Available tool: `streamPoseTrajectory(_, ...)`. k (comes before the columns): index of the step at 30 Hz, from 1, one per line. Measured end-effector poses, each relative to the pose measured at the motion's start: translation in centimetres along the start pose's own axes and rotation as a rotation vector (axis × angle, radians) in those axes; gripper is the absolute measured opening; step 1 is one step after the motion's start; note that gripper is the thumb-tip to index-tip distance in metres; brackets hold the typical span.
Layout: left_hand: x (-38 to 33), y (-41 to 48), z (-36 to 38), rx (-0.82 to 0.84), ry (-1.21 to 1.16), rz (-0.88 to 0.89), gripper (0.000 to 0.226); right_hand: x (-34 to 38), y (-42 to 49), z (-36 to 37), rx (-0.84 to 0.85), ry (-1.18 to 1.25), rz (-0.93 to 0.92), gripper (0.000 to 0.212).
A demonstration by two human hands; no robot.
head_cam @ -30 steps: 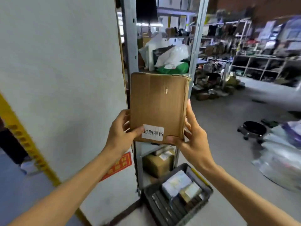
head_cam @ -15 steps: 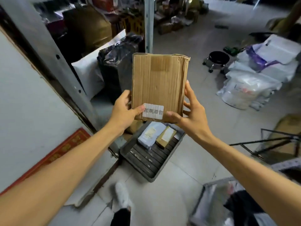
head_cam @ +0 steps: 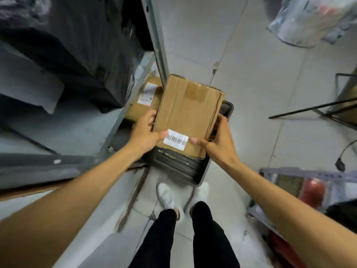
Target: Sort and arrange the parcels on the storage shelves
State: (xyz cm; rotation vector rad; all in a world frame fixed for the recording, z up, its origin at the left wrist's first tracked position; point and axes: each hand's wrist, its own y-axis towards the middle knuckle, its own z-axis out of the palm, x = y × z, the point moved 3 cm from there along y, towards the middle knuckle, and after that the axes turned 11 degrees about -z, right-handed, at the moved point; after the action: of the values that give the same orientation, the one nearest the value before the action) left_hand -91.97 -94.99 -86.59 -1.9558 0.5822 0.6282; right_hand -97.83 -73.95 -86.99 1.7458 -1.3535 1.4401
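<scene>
Pinching from both sides, your left hand (head_cam: 144, 132) and right hand (head_cam: 220, 144) hold the cardboard parcel (head_cam: 190, 113) flat, white label (head_cam: 175, 140) up, probably for reading. It hangs over the black crate (head_cam: 179, 167) — the shelved box (head_cam: 146, 101) lies at ten o'clock.

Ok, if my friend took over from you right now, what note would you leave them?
Hands: the left hand grips the box by its left edge and the right hand by its right edge, thumbs beside the white label.
Where: the box is held over the dark crate on the floor, next to the shelf post. A second parcel sits in the shelves to its left.
Done: box in hand.
Left: set it on a shelf.
</scene>
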Motion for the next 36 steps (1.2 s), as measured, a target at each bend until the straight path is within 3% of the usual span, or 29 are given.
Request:
streamPoseTrajectory(4,2.8,3.6,1.7,0.02,0.064,-0.105,0.045,-6.3,2.2,3.3,0.075,0.035,0.139,0.095)
streamPoseTrajectory(9,8.5,8.7,4.8,0.029,0.115,-0.186,0.043,-14.6,4.5,7.2,0.13,0.034,0.279,0.094)
streamPoseTrajectory(19,20.5,18.8,10.2,0.1,0.309,-0.385,0.05,-28.9,4.5,15.6,0.061,0.081,0.567,0.058)
streamPoseTrajectory(25,29.2,24.2,10.9,0.012,0.382,-0.414,0.07,-34.7,5.4,20.4,0.123,0.102,0.642,0.056)
streamPoseTrajectory(33,31.1,27.8,11.4,-0.022,0.531,-0.393,0.064,-39.3,6.7,26.0,0.128,0.152,0.687,0.057)
streamPoseTrajectory(36,31.2,27.9,12.2,-0.021,0.614,-0.387,0.066,-40.2,6.5,26.8,0.115,0.188,0.703,0.071)
